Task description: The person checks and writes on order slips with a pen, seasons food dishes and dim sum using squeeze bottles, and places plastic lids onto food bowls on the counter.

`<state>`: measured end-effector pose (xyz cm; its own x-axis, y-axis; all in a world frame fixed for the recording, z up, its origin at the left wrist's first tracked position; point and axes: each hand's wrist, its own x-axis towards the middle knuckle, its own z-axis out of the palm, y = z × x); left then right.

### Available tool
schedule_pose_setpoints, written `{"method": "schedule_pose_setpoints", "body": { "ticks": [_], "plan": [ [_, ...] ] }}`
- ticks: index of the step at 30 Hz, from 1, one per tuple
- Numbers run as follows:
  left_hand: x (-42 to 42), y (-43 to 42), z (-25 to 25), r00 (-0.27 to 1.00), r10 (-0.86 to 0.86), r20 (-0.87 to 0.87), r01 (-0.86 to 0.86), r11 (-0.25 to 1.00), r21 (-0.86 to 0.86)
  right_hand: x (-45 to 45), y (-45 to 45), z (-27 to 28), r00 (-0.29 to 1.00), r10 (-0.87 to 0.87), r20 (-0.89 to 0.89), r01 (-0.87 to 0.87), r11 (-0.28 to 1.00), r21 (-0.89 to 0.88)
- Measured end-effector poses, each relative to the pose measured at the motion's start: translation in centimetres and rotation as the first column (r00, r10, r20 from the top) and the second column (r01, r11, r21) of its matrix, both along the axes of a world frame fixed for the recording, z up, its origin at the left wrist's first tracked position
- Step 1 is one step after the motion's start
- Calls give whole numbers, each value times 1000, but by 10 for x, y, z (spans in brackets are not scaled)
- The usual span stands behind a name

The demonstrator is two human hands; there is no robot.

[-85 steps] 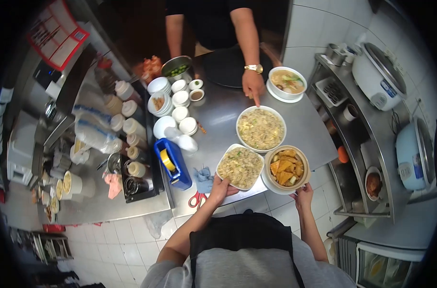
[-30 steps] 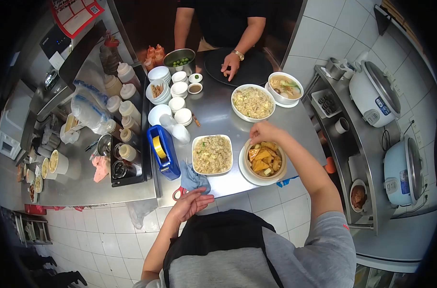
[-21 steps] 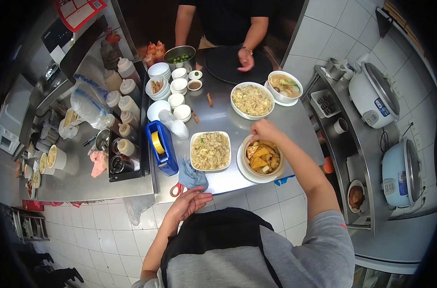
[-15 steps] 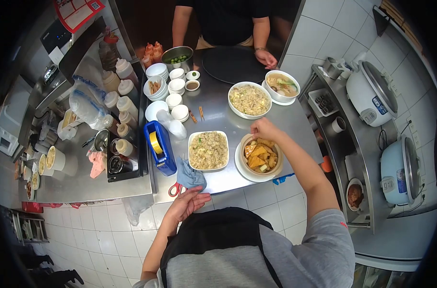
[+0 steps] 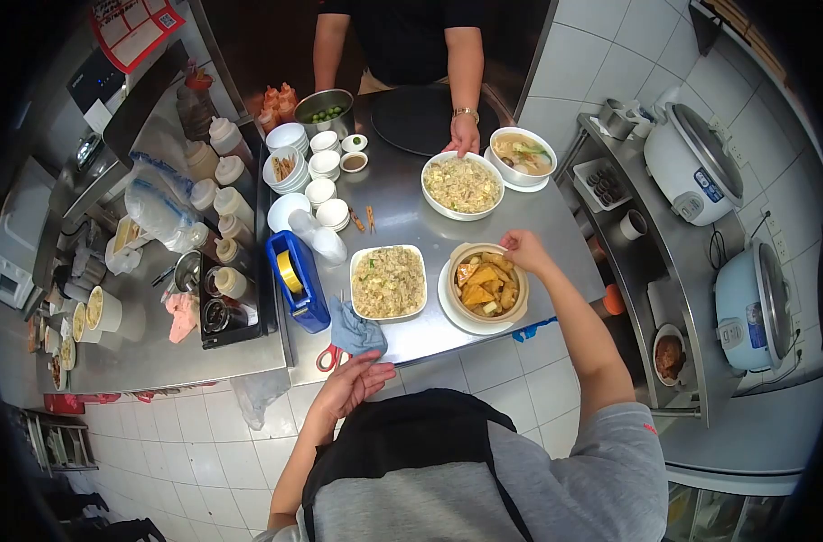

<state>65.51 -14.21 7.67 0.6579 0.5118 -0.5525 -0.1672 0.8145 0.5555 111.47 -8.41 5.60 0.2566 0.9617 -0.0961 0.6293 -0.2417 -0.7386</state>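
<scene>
The left hand [image 5: 357, 381], open, palm up and empty, sits at the near edge of the surface [image 5: 565, 262], then the right hand [image 5: 523, 253], fingers bunched closed, meets the rim of the pot [image 5: 522, 303] on its plate [image 5: 451, 313], with open room before 2 round bowls [image 5: 464, 216].

Glossy metal counter [image 5: 402, 237], rumpled cloth [image 5: 358, 331]

Two rice cookers [image 5: 697, 179], two fried-rice bowls [image 5: 461, 215], one soup bowl [image 5: 516, 177], one clay pot [image 5: 523, 296], one tape dispenser [image 5: 308, 305]
</scene>
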Motion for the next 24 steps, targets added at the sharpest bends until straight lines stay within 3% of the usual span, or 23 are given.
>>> {"method": "schedule_pose_setpoints", "body": {
  "ticks": [3,9,12,15,16,17,18,20,21,23,24],
  "plan": [
    [-3,0,-3,1000,1,9,-1,1000,1,-2,-21,-9,985,-173,9,172,983,71],
    [-5,-1,-5,1000,-3,14,3,1000,-15,-23,-69,-25,833,-475,-285,503,864,30],
    [-2,0,-2,999,-23,26,23,1000,-11,-32,-90,-33,664,-503,-553,527,840,-132],
    [1,2,0,999,-38,-6,37,999,-26,-46,-108,-17,572,-495,-654,638,770,-25],
    [0,2,0,999,-28,-28,27,999,-33,-52,-116,-3,796,-488,-358,549,831,90],
    [-1,3,1,998,-44,-38,44,999,-8,-62,-122,20,911,-413,-14,409,897,167],
    [-1,3,1,997,-50,-51,50,999,15,-71,-126,32,898,-287,334,232,953,196],
    [-3,3,8,993,-63,-104,69,997,46,-73,-133,25,756,-172,632,124,985,120],
    [-6,4,8,989,-62,-136,71,995,64,-78,-134,26,746,-191,637,136,982,134],
    [-15,0,-7,995,-25,-101,32,997,65,-74,-136,20,738,-198,645,2,957,291],
    [-20,-1,-11,992,-36,-125,47,995,91,-96,-130,55,907,-129,400,58,981,186]
  ]
}}
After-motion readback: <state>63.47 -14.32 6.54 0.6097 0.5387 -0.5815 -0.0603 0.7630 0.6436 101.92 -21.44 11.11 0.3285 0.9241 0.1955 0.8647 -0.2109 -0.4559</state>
